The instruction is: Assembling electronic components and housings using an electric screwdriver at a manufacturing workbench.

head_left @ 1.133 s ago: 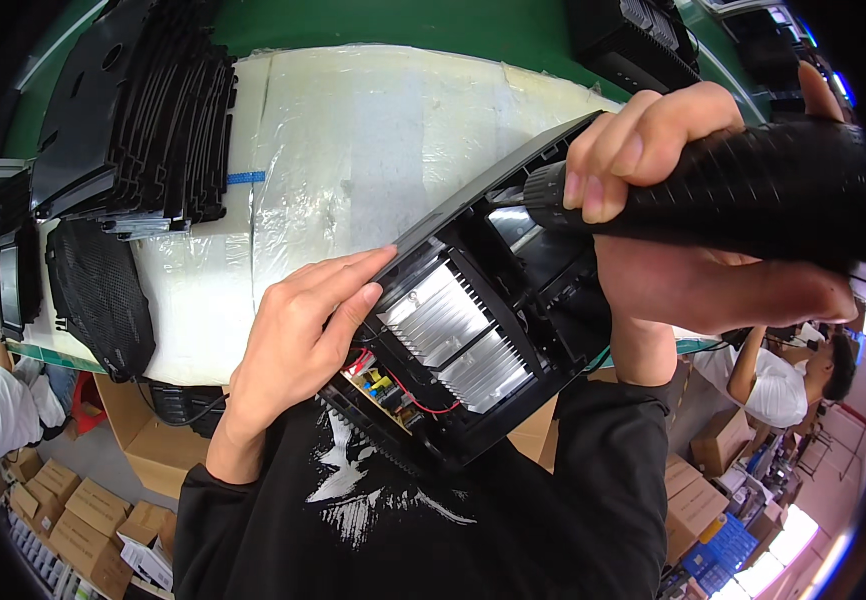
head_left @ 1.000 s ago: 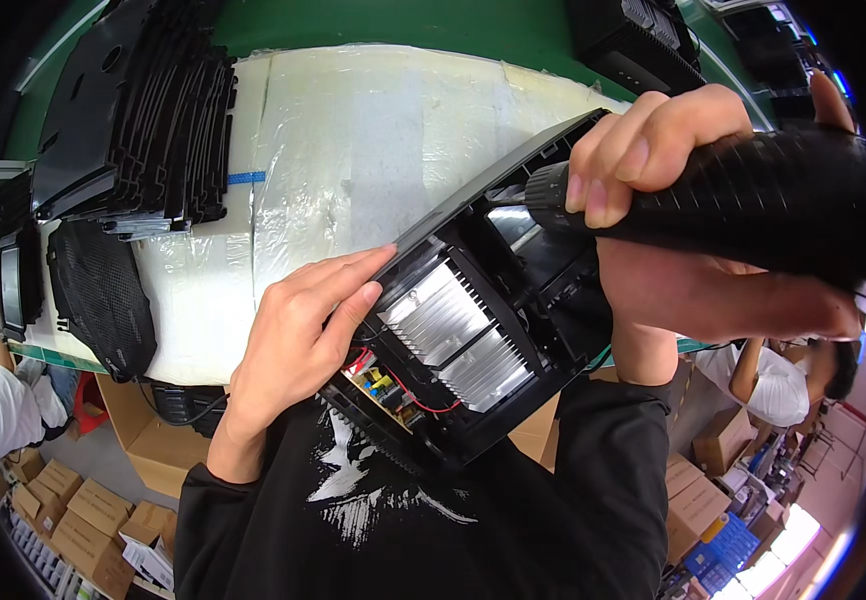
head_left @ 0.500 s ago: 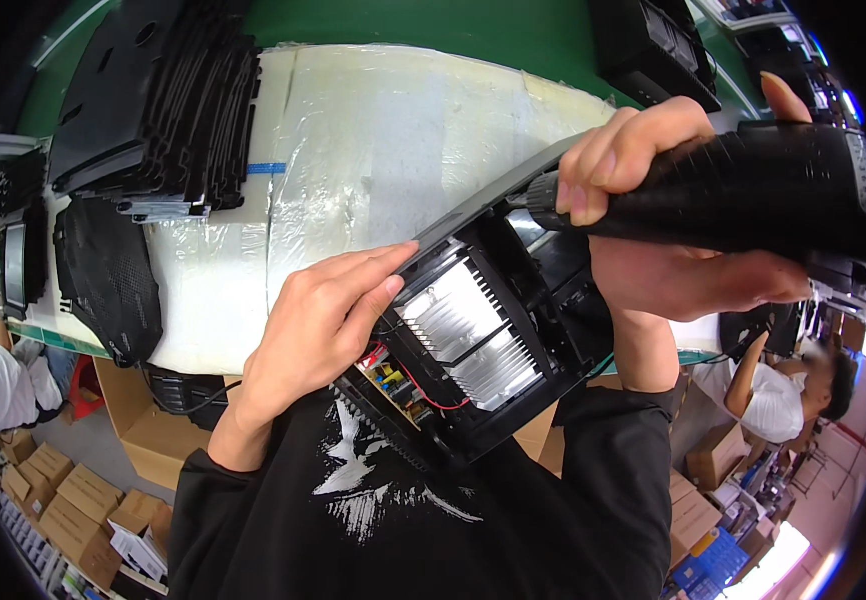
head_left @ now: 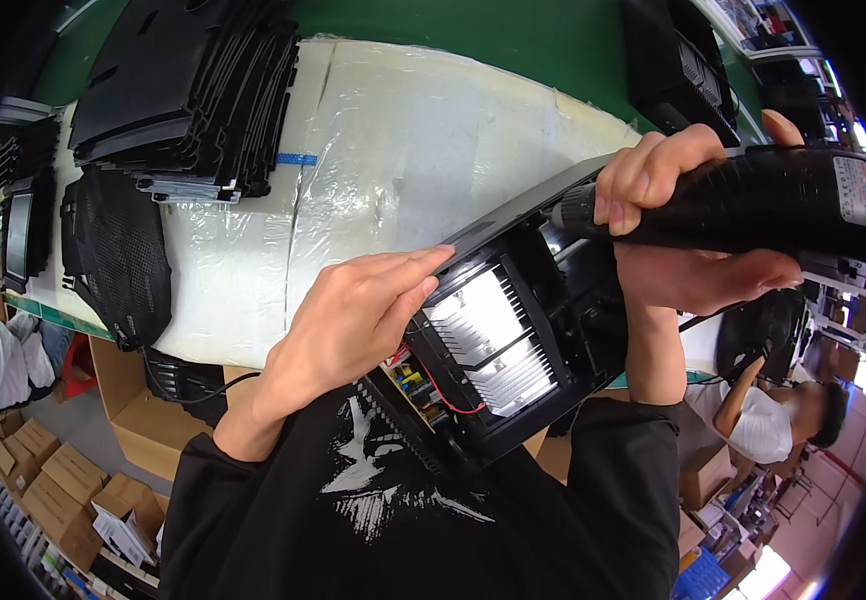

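A black device housing stands tilted against my chest, its inside facing me. Within it show a silver finned heat sink, red wires and part of a circuit board. My left hand grips the housing's upper left edge, thumb on the near side and fingers along the flat outer panel. In my right hand is a black electric screwdriver, lying almost level, fingers wrapped round its front. Its nose points left into the housing, beside the panel; the bit's tip is hidden.
Film-covered padding lies on the green bench. Stacked black panels and a black mesh piece sit to the left. Another black device stands far right. Cardboard boxes are below left; a person works at right.
The surroundings have shifted a little in view. The housing, both hands and the screwdriver appear slightly farther right, with the grips unchanged.
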The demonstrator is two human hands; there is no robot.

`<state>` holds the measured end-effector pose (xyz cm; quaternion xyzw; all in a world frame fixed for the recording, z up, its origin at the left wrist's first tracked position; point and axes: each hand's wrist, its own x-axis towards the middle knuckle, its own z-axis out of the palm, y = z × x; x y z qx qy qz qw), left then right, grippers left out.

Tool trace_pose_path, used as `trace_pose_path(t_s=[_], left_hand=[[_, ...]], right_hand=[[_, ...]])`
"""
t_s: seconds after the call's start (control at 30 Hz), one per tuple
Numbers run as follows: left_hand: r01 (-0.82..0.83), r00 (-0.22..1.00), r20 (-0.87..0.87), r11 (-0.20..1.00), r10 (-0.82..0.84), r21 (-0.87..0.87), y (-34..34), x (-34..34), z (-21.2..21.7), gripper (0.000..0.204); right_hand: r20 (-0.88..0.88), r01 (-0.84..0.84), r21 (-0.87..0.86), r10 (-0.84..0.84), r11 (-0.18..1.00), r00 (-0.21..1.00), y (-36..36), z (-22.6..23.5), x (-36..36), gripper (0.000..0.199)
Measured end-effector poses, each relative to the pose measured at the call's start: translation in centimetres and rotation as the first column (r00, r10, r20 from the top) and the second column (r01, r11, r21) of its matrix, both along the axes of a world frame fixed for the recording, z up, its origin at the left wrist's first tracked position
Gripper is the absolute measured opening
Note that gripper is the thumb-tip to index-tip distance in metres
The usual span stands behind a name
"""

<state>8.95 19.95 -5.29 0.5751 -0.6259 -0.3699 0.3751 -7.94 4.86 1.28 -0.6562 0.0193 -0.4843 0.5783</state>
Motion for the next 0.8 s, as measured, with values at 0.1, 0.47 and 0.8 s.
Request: trace_pose_path(t_s=[0.1, 0.47, 0.8], left_hand=[[0.001, 1.0, 0.019, 1.0, -0.001, 0.019, -0.1, 0.0, -0.1, 0.027], [0.01, 1.0, 0.007, 0.999, -0.009, -0.034, -0.2, 0.2, -0.1, 0.028], [0.42, 0.9, 0.047, 0.89, -0.434, 0.178, -3.6, 1.0, 0.0, 0.054]], right_hand=[[-0.083, 0.104, 0.021, -0.102, 0.994, 0.991, 0.4, 0.2, -0.2, 0.088], [-0.026, 0.01, 0.023, -0.009, 1.0, 1.0, 0.3, -0.1, 0.5, 0.086], [0.11, 0.061, -0.05, -0.055, 0.997, 0.992, 2.8, 7.7, -7.3, 0.088]])
